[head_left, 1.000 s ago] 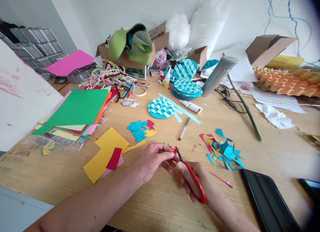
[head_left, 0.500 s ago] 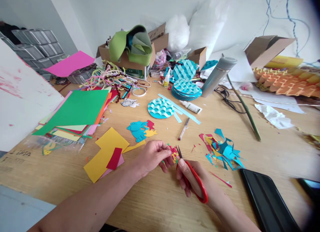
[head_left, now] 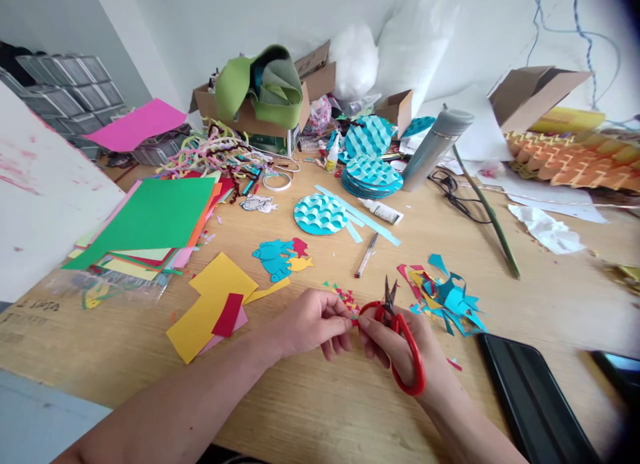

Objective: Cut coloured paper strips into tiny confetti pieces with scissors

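Note:
My right hand (head_left: pixel 405 347) is closed around red-handled scissors (head_left: pixel 416 367), whose blades stand slightly apart and point away from me. My left hand (head_left: pixel 315 324) pinches a tiny piece of red paper (head_left: pixel 355 322), and the fingertips of my right hand meet it from the other side. Just beyond the fingers lies a little heap of red, yellow and green paper snips (head_left: pixel 345 295). Paper fish in blue (head_left: pixel 274 256), red and yellow are grouped farther off. Left of my hands, a red paper strip (head_left: pixel 229 315) rests on yellow paper (head_left: pixel 195 324).
Blue and red paper offcuts (head_left: pixel 453 297) lie to the right, near a black phone-like slab (head_left: pixel 533 397). A pen (head_left: pixel 367 255), a wavy blue paper disc (head_left: pixel 320 214) and a glue bottle (head_left: pixel 383 211) are ahead. Coloured sheets (head_left: pixel 155 214) are stacked at left.
The scissors have turned in my right hand, their blades swinging right and away from the left fingers. Both hands have come together at the small red piece.

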`<state>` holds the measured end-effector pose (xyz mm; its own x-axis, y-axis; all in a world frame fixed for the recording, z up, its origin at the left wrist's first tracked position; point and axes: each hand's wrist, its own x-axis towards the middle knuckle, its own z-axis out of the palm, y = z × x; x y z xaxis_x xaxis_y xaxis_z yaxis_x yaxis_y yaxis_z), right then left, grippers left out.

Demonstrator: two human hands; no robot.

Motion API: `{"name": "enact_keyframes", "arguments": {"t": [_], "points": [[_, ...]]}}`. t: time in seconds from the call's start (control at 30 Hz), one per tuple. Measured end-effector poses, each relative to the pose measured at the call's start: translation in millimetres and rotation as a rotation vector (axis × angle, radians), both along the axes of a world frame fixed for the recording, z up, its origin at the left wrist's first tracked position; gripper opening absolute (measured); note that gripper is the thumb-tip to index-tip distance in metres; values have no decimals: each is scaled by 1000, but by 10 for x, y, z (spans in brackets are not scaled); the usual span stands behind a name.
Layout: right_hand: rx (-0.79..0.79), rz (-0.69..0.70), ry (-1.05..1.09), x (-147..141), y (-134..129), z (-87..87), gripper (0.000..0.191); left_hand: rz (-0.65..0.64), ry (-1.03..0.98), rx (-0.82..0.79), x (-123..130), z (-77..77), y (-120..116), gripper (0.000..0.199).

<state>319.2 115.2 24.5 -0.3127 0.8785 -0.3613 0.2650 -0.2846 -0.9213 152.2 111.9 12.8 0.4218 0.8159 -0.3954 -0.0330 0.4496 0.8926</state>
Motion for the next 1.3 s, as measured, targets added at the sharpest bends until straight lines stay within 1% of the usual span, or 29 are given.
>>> {"name": "enact_keyframes", "arguments": {"t": [0.17, 0.37, 0.5, 0.63, 0.77, 0.9, 1.07, 1.3], "points": [[64, -34, -31, 62, -6, -89, 32, 8, -78, -59, -7, 18, -2, 27], [41, -30, -9, 56, -1, -131, 31, 53, -81, -24, 11, -13, -6, 29], [41, -27, -34, 48, -7, -97, 36, 77, -79, -17, 11, -12, -4, 27], [53, -13, -39, 27, -18, -5, 51, 146, -92, 5, -6, -1, 7, 22], [-41, 89, -43, 4, -34, 42, 63, 258, -102, 57, -31, 16, 34, 19], [-108, 191, -61, 9, -67, -3, 63, 323, -124, 62, -38, 37, 54, 21], [-140, 315, -44, 30, -92, -56, 63, 311, -153, 92, -25, 31, 46, 20], [-103, 348, -65, 27, -83, -60, 66, 267, -156, 110, -37, 29, 38, 17]]}}
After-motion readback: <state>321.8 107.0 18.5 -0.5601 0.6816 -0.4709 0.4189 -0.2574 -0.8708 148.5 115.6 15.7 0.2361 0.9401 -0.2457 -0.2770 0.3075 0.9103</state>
